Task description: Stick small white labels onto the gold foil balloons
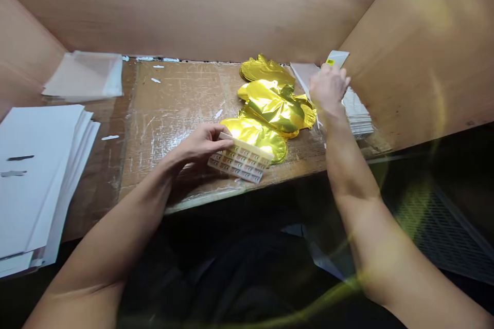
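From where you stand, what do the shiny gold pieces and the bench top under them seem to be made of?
The gold pieces look like thin metallised foil film, probably plastic-backed: mirror-bright, with soft crinkles catching the light. The bench top looks like plywood or pressed board, matte brown, scratched, with whitish scuffs, though its exact material can't be told.

Bare hands (200,144), dark clothing (231,277)
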The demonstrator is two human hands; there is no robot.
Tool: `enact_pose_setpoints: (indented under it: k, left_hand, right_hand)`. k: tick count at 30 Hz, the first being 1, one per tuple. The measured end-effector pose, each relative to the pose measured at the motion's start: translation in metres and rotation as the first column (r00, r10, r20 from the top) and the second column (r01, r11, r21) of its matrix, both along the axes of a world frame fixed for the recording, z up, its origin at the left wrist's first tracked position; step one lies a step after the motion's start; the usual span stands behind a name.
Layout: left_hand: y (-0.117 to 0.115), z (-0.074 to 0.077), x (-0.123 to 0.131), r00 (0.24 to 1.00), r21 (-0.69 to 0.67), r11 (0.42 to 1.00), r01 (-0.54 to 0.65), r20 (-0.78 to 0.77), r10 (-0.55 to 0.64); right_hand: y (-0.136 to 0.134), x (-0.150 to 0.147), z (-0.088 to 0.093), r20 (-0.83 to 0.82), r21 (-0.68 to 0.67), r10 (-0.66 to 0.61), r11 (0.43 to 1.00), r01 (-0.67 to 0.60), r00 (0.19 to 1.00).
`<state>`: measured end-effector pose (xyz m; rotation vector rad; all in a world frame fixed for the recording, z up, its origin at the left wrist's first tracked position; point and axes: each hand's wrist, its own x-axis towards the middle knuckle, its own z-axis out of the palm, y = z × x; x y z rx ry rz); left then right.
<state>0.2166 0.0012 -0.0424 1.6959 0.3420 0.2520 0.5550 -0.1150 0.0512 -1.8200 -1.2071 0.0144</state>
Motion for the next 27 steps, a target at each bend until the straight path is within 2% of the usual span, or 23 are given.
enact_pose_setpoints:
  k: [2, 4, 5, 6, 8, 10, 13, 16, 19, 22, 27]
  left_hand:
    - [-0.001, 0.002, 0.002, 0.994, -0.051, 0.994, -0.097, 0.055, 0.1]
    - [-0.004, 0.004, 0.004, 0.982, -0.056, 0.986, -0.16, 0.09, 0.164]
    - [-0.007, 0.005, 0.005, 0.977, -0.054, 0.981, -0.186, 0.1, 0.191]
    - [-0.009, 0.005, 0.006, 0.971, -0.051, 0.976, -0.21, 0.104, 0.214]
    - [-0.013, 0.004, 0.008, 0.963, -0.036, 0.969, -0.245, 0.107, 0.248]
    - [-0.016, 0.002, 0.01, 0.954, 0.005, 0.961, -0.275, 0.125, 0.273]
    - [-0.02, -0.002, 0.012, 0.935, 0.107, 0.937, -0.333, 0.168, 0.313]
    - [-0.024, -0.004, 0.013, 0.916, 0.208, 0.895, -0.394, 0.172, 0.363]
    - [-0.024, -0.004, 0.014, 0.919, 0.146, 0.911, -0.386, 0.143, 0.366]
    - [-0.023, -0.005, 0.016, 0.914, 0.084, 0.915, -0.394, 0.137, 0.381]
    - [-0.022, -0.005, 0.016, 0.889, 0.102, 0.89, -0.444, 0.175, 0.423]
  right_hand:
    - [-0.015, -0.019, -0.007, 0.021, -0.013, 0.022, 1.0, -0.022, 1.0]
    - [-0.035, -0.058, -0.031, -0.105, -0.104, 0.21, 0.97, -0.221, 0.972]
    - [-0.044, -0.079, -0.046, -0.249, -0.146, 0.344, 0.911, -0.387, 0.905]
    - [-0.053, -0.099, -0.061, -0.358, -0.101, 0.386, 0.89, -0.446, 0.85]
    - [-0.066, -0.127, -0.086, -0.496, 0.021, 0.381, 0.903, -0.429, 0.78]
    - [-0.074, -0.139, -0.1, -0.538, 0.08, 0.325, 0.938, -0.337, 0.778]
    - [-0.08, -0.14, -0.104, -0.477, 0.044, 0.243, 0.967, -0.253, 0.845]
    - [-0.084, -0.142, -0.102, -0.319, -0.002, 0.151, 0.987, -0.16, 0.936]
    - [-0.086, -0.149, -0.103, -0.232, -0.024, 0.114, 0.992, -0.123, 0.966]
    - [-0.086, -0.151, -0.104, -0.303, -0.033, 0.152, 0.985, -0.17, 0.941]
    - [-0.089, -0.145, -0.104, -0.559, -0.015, 0.236, 0.956, -0.294, 0.795]
